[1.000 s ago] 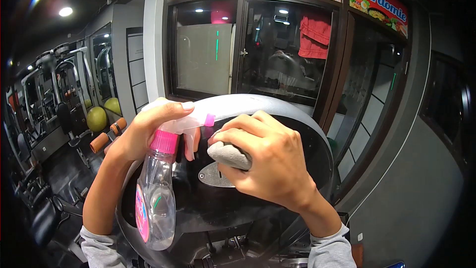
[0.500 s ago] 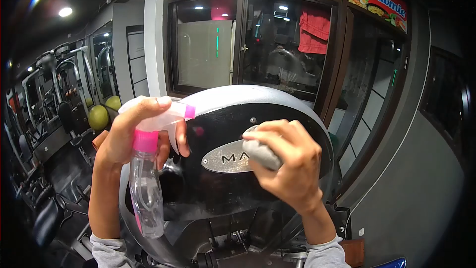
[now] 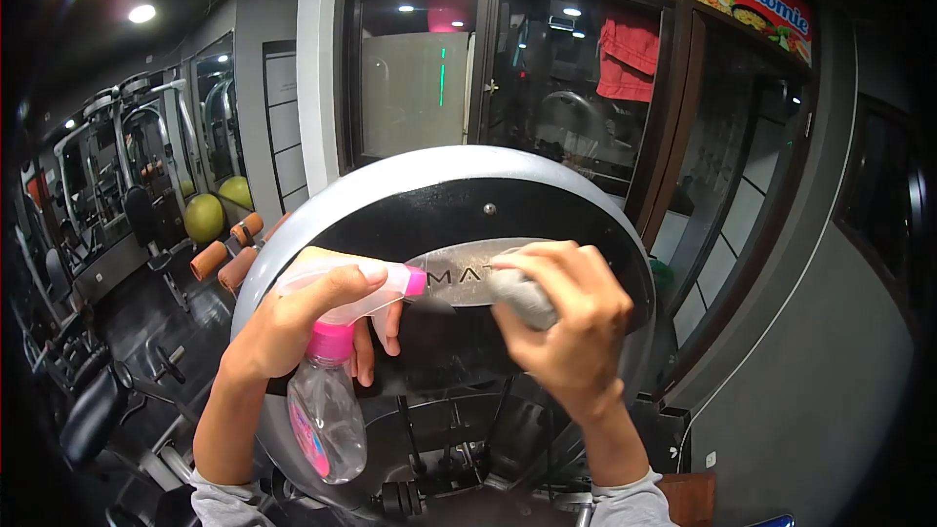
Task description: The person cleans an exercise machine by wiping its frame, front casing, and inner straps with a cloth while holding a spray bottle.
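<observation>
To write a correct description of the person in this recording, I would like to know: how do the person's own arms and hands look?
The bare left hand and bare right hand show no glove, ring or watch. The light grey fabric left sleeve and matching right sleeve end on the forearms, wrinkled, without visible markings.

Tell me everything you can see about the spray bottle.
The bottle has a clear body that looks like plastic, a pink collar, and a whitish, see-through spray head with a pink nozzle. A pink and blue label shows on its side; its print is too small to read. The bottle is roughly upright, held in the air by the left hand, with the nozzle facing the badge side. How much liquid is inside is hard to tell.
</observation>
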`<state>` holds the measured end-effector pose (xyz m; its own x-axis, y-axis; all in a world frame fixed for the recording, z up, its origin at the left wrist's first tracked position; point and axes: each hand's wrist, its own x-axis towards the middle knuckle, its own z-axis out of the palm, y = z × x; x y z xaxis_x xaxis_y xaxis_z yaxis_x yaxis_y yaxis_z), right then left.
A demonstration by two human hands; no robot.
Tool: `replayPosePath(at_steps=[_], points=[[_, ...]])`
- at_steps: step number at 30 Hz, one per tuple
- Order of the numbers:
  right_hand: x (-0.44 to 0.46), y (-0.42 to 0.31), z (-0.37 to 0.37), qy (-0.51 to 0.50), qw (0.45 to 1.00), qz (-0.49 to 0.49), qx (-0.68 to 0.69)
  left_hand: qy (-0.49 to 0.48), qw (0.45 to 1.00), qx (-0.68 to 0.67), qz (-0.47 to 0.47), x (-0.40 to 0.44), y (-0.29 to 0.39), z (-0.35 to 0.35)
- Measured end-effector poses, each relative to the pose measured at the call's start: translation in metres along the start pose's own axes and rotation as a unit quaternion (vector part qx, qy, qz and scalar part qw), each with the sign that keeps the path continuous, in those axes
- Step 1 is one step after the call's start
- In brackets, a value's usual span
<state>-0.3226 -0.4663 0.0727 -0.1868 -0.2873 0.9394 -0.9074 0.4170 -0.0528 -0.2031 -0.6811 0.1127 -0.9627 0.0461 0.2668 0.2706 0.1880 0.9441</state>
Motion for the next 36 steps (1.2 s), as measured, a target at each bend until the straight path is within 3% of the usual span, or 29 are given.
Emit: replayPosePath(at_steps=[7,11,15,21,28,31,36], points=[[-0.030,-0.001,-0.014,-0.051,0.995,-0.047,0.074,0.024,0.999,0.010,0.023,-0.010,-0.016,0.023],[-0.040,0.026,-0.030,-0.008,0.999,0.047,-0.003,0.047,0.998,0.023,0.036,-0.015,-0.024,0.033],[-0.041,0.016,-0.022,0.018,0.998,0.062,0.003,0.074,0.995,0.023,0.057,-0.013,-0.030,0.039],[-0.067,-0.013,0.000,0.003,0.998,-0.049,0.032,0.103,0.991,0.037,0.082,-0.019,-0.040,0.044],[-0.077,0.024,-0.021,0.059,0.994,0.080,0.033,0.116,0.984,0.070,0.114,-0.017,-0.045,0.050],[-0.069,0.004,-0.014,0.059,0.993,0.097,0.024,0.114,0.983,0.081,0.118,-0.017,-0.045,0.049],[-0.072,-0.024,0.005,0.018,0.998,0.016,0.052,0.109,0.983,0.084,0.118,-0.018,-0.048,0.048]])
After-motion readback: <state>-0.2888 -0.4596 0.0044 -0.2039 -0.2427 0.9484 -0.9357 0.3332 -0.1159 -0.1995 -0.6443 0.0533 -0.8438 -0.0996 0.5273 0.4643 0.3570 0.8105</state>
